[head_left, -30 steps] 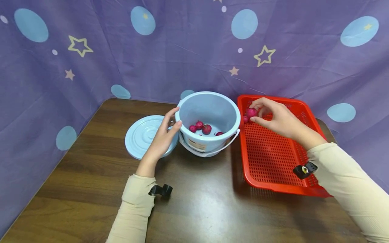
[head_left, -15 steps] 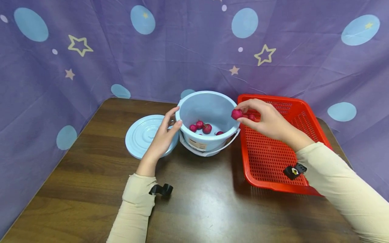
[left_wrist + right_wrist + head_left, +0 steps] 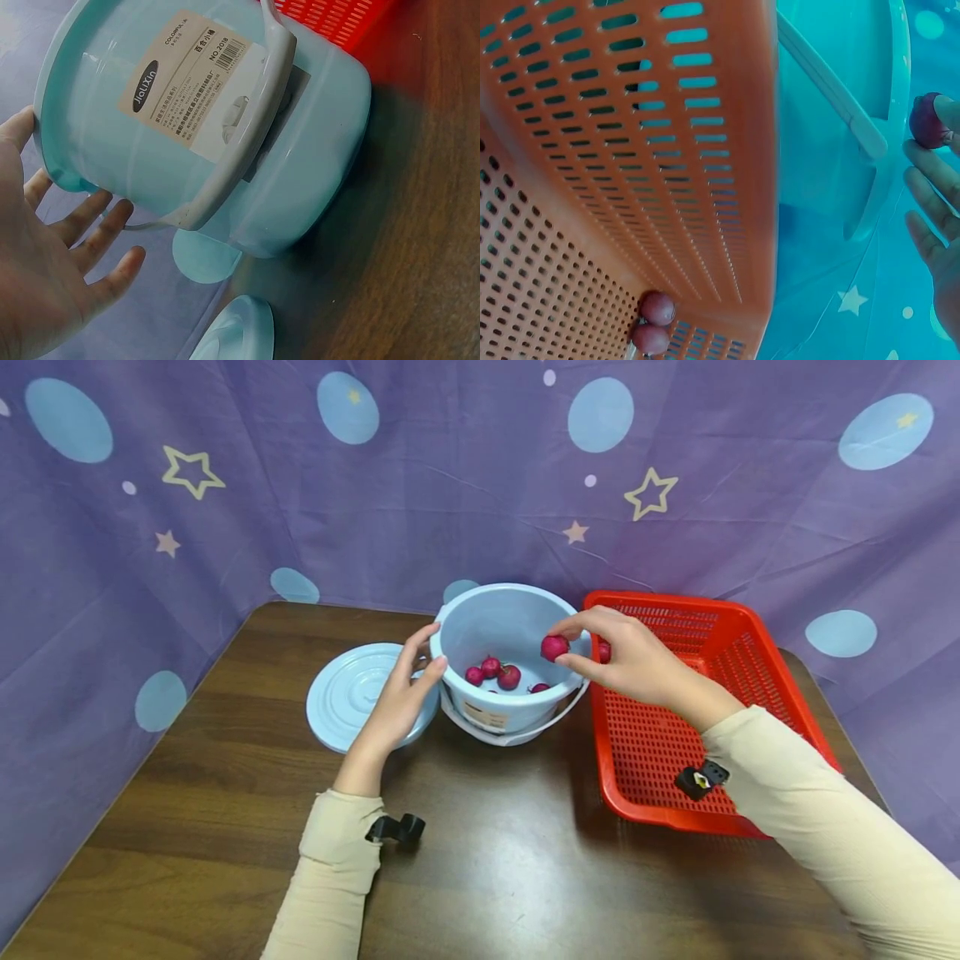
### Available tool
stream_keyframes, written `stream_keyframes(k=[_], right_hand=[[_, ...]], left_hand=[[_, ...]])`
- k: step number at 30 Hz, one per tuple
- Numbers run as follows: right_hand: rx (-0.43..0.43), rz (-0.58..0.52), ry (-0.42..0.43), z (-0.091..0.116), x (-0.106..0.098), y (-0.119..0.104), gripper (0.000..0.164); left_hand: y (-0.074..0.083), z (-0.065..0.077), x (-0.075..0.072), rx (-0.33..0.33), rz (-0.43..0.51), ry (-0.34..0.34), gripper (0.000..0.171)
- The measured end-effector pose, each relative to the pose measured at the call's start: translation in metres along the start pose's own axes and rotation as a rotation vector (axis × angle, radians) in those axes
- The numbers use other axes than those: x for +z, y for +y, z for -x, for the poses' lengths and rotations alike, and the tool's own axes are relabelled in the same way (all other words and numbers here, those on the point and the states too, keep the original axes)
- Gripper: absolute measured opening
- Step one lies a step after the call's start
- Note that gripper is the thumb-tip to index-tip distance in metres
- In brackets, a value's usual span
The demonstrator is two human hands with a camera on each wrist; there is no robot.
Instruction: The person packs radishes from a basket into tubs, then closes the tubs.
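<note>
Head view is showing a pale blue bucket standing near the far edge of the desk, with several red radishes lying on its floor: three are clustering toward the left, one is lying apart at the right, and a sliver of another is peeping over the near rim. Right hand is pinching a single radish between thumb and fingers, holding it over the bucket's opening by the right rim. Left hand is resting its spread, relaxed fingers against the bucket's left rim. The white handle is hanging down across the near side, below a printed label. Toward the desk's far right corner, a red basket is sitting beside the bucket; right wrist view is showing two radishes nestling in its far left corner. A round lid is lying left of the bucket.
</note>
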State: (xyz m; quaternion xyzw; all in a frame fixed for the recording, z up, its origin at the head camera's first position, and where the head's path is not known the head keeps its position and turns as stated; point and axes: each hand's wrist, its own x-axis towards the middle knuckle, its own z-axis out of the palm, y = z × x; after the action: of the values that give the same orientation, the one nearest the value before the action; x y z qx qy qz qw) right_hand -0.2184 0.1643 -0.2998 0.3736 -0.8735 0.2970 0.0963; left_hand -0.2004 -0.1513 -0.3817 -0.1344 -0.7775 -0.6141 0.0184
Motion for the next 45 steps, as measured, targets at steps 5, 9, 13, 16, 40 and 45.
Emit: stream_keyframes(k=[5,9,13,16,40,45], right_hand=[[-0.006,0.001,-0.035,-0.003,0.005,-0.002,0.035],[-0.028,-0.009,-0.055,-0.005,0.007,-0.002,0.033],[-0.049,-0.029,-0.085,-0.006,0.009,-0.001,0.03],[-0.061,-0.028,-0.101,-0.006,0.009,0.001,0.03],[-0.059,-0.046,0.014,-0.002,-0.008,0.001,0.033],[-0.035,-0.062,0.039,0.002,-0.012,0.009,0.032]], left_hand=[[0.001,0.0,0.001,-0.005,0.001,-0.004,0.052],[0.001,0.0,0.001,-0.003,0.002,-0.005,0.052],[0.001,-0.001,0.001,0.0,0.007,-0.005,0.053],[0.002,0.0,0.001,0.002,0.01,-0.003,0.052],[0.001,-0.001,0.001,0.014,0.022,-0.004,0.052],[0.001,0.0,0.0,0.013,0.018,-0.006,0.053]])
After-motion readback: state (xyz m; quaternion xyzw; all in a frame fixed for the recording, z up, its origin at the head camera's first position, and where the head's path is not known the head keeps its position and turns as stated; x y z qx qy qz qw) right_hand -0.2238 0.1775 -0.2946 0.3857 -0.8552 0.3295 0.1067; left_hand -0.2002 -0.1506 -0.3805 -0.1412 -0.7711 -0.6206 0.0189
